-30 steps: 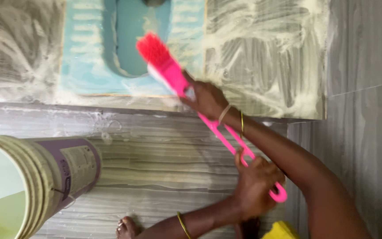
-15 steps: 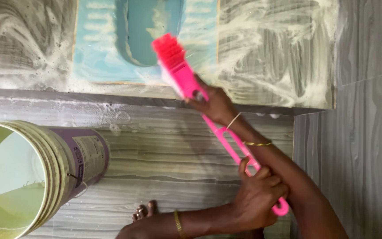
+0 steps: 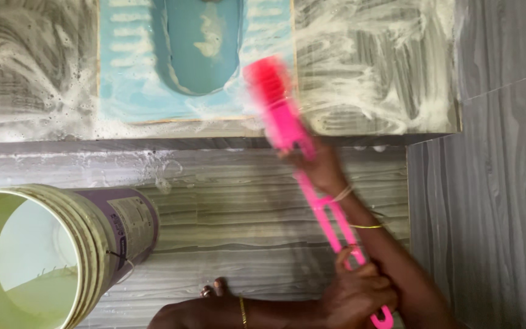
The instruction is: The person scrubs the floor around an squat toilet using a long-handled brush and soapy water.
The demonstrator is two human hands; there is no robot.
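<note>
1. Your right hand (image 3: 315, 161) was closed around the pink long-handled brush (image 3: 302, 183) just behind its head, the fingers wrapped on the upper part of the handle. Motion blur softened the outline, but the grip read as full.
2. Your left hand (image 3: 357, 292) was closed around the lower part of the same handle, near the looped end (image 3: 383, 318) at the bottom edge of the view.
3. The right forearm ran alongside the handle and carried a thin bangle (image 3: 366, 226) at the wrist. A second bangle (image 3: 242, 311) sat on the left forearm.
4. The brush's long axis ran diagonally, from the loop at lower right up to the bristle head (image 3: 267, 79) at upper left. The head therefore lay up and slightly left of your right hand, which was the nearer hand to it; the left hand was well apart from the head.
5. The bristle head lay over the raised, soap-streaked grey tiled platform (image 3: 372, 67), just beside the right edge of the blue squat toilet pan (image 3: 129, 73). Whether the bristles touched the surface could not be told because of blur.
6. A pale bucket with a purple label (image 3: 62, 250) stood on the lower grey floor (image 3: 245, 207), well to the left of both hands.
7. Toes of a foot (image 3: 214, 286) showed near the bottom edge, just beside the left forearm.
</note>
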